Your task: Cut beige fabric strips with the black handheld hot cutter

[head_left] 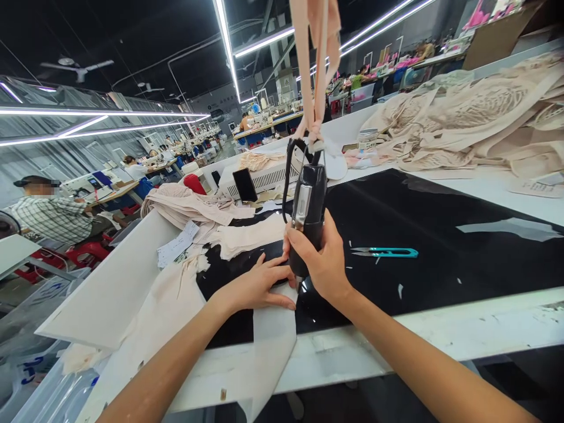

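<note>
My right hand (pixel 324 258) is wrapped round a black handheld power tool (pixel 311 194) with a silver plate on its side. The tool stands upright, hung by knotted beige fabric strips (pixel 314 70), with a black cord looping at its top. Its narrow metal lower end is down at the edge of a pale fabric strip (pixel 275 335). My left hand (pixel 259 285) lies spread on that strip, fingertips close beside the tool. A dark, shiny curved piece shows partly beneath these fingers; I cannot tell what it is. The strip hangs over the table's front edge.
Turquoise thread snips (pixel 385 252) lie on the black table surface (pixel 440 235) at right. Beige fabric heaps (pixel 476 117) fill the back right; more fabric (pixel 189 205) is at left. A phone (pixel 244 185) leans behind. A white board (pixel 106 282) borders the left side.
</note>
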### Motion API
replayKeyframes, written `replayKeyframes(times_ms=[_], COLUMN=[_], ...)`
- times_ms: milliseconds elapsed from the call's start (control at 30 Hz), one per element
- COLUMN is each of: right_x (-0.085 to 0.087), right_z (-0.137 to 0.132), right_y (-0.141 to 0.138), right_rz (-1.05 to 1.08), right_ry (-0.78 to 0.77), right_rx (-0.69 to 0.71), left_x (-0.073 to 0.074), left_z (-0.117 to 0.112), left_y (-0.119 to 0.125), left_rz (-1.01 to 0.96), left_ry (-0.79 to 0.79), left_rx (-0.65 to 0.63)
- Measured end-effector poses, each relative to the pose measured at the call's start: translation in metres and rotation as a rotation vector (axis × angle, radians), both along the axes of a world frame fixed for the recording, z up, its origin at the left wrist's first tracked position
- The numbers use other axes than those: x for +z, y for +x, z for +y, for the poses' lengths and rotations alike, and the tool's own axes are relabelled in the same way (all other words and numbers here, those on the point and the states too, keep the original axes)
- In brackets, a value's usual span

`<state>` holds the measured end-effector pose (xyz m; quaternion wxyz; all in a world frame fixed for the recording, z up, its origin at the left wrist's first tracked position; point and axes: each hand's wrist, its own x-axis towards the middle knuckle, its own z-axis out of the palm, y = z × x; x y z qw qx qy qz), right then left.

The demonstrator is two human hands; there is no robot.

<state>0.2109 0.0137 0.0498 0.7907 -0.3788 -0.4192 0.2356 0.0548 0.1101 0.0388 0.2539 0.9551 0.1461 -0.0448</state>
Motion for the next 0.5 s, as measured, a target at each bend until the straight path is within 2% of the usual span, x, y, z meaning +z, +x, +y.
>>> replayKeyframes(times_ms=[500], right_x=[-0.0003], right_z=[-0.0053], right_y=[-0.0052], right_rz=[0.016], right_ry=[-0.008], right_rx=[0.020], left_x=[-0.0058], left_z=[0.0060], left_y=[-0.0013], left_rz=[-0.057], left_ry=[-0.009], left_rx=[-0.057])
